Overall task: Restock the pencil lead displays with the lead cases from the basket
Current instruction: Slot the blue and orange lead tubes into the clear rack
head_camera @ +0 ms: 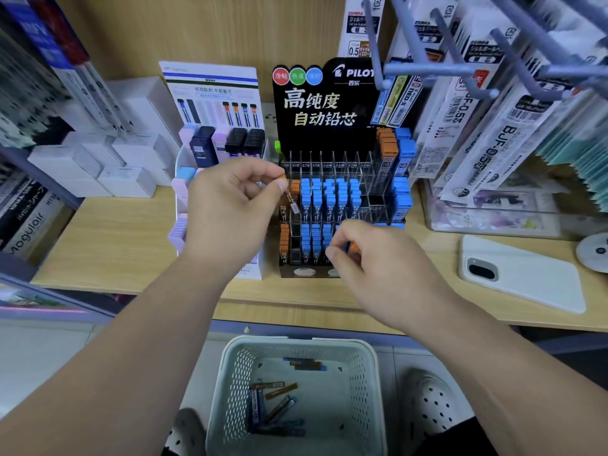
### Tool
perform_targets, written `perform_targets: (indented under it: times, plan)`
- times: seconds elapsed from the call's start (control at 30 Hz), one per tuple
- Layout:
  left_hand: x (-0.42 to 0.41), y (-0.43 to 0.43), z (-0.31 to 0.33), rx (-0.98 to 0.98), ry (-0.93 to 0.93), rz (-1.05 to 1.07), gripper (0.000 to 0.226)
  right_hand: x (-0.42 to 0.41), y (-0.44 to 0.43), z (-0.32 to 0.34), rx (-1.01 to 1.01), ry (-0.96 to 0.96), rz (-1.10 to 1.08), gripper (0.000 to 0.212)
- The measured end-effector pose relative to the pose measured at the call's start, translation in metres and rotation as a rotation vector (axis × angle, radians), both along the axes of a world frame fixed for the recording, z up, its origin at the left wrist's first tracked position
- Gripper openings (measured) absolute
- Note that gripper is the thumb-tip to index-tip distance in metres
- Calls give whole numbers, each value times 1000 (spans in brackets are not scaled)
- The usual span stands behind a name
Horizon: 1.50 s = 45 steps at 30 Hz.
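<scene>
— Where's the case that the left hand point(237, 199) has?

— It's pinched between the thumb and fingers point(260, 174): an orange-capped case point(291, 199), just in front of the left columns of the black display point(329, 126). Its long axis is steep, with the cap up and leaning a little left and the lower end pointing down at the slots.

— And the right hand point(371, 258)?

— It's low, at the near row. Its fingers are curled round a second case point(353, 248). Only a scrap of orange shows past the knuckles, so I can't tell which way that one points.

— What else is hard to see?

— The right hand hides part of the near row, and the slot labels are too blurred to read. The stocked cases stand upright, mostly blue-capped.

— The basket point(296, 348)?

— It's on the floor, nearer than the counter point(131, 232). Loose cases point(273, 403) lie flat in it, pointing various ways. A white phone point(526, 278) lies on the counter to the right.
</scene>
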<state>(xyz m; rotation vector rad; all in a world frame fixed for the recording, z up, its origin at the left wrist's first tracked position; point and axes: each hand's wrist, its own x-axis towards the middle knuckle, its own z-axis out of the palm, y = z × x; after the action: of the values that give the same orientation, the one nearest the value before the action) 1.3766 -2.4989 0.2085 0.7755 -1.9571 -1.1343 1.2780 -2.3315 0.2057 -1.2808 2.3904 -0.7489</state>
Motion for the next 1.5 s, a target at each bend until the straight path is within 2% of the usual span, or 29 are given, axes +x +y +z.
perform_targets:
  times: [0.2,0.33,0.47,0.6,0.67,0.77,0.83,0.9,1.0,1.1,1.2,1.27,1.33,1.43,1.5]
  plan:
    - [-6,-4,-10,-210,-139,-17,10,-8,5,0,-24,-28,-36,12]
    - [-11,-7,-20,-446,-170,-36,9,-14,8,5,-71,-177,-76,18]
    - [-13,-5,-24,-489,-209,-5,13,-20,7,8,-229,-489,-187,31]
    - [-16,-2,-21,-517,-264,29,15,-24,8,14,-379,-706,-245,36]
    - [-17,0,-19,-543,-288,43,15,-28,10,19,-442,-765,-250,38]
    - [-17,2,-16,-553,-318,52,18,-35,12,20,-484,-734,-322,40]
    - [-17,5,-11,-511,-288,43,23,-38,14,19,-494,-716,-386,41]
    - [-15,12,-4,-372,-186,20,25,-39,14,17,-494,-738,-397,41]
    - [-13,35,11,-185,-77,-66,17,-36,14,15,-508,-779,-346,38]
    - [-11,60,16,7,-125,-239,17,-33,13,12,-543,-717,-341,35]
    - [-10,77,11,181,-181,-397,15,-33,11,7,-507,-534,-334,37]
    - [-9,79,8,227,-180,-413,3,-32,11,6,-474,-465,-318,38]
    - [-9,77,6,253,-177,-385,9,-30,12,9,-465,-476,-304,36]
    - [-11,74,5,391,-169,-291,13,-29,14,18,-507,-586,-322,17]
    - [-12,71,5,443,-160,-271,13,-32,16,20,-516,-555,-325,8]
